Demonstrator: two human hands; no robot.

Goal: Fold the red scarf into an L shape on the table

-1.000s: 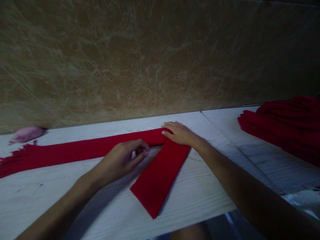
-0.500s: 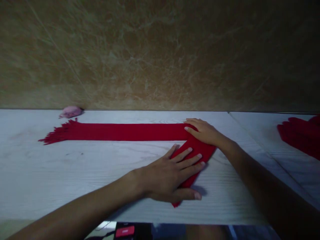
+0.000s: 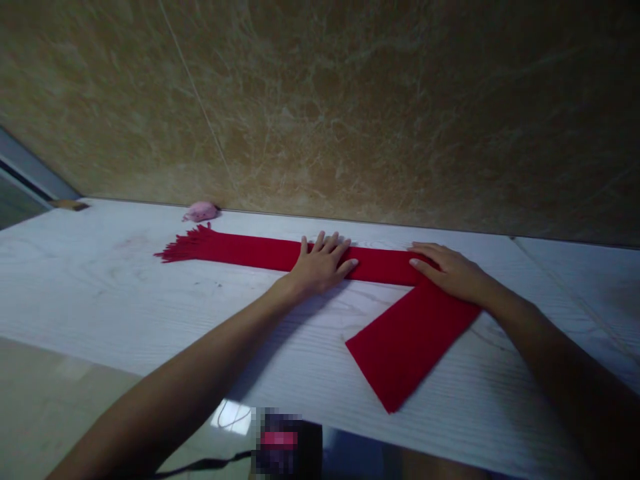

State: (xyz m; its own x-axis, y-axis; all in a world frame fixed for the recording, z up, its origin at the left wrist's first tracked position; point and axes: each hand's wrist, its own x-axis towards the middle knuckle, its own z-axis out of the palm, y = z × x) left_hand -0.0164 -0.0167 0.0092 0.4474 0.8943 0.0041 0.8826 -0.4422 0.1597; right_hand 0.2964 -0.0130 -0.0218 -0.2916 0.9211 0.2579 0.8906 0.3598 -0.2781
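A red scarf (image 3: 250, 251) stretches along the white table, its fringed end at the left. Toward the right it bends, and a wide flat section slants down to the near side. My left hand (image 3: 323, 265) lies on the long strip near its middle, fingers spread. Over the bend rests my right hand (image 3: 447, 270), palm down, with its thumb and fingers apart on the cloth. Part of the bend is hidden under the right hand.
A small pink cloth-like item (image 3: 201, 212) lies by the wall (image 3: 350, 120), beyond the fringe. The white wood-grain table (image 3: 100, 287) runs along the wall, with its near edge above the floor (image 3: 55, 393). A brown block (image 3: 70, 205) sits at the far left corner.
My left hand has moved from the slanting section up and left onto the long strip. My right hand stays at the bend. The camera has turned left, and the red item at right is out of view.
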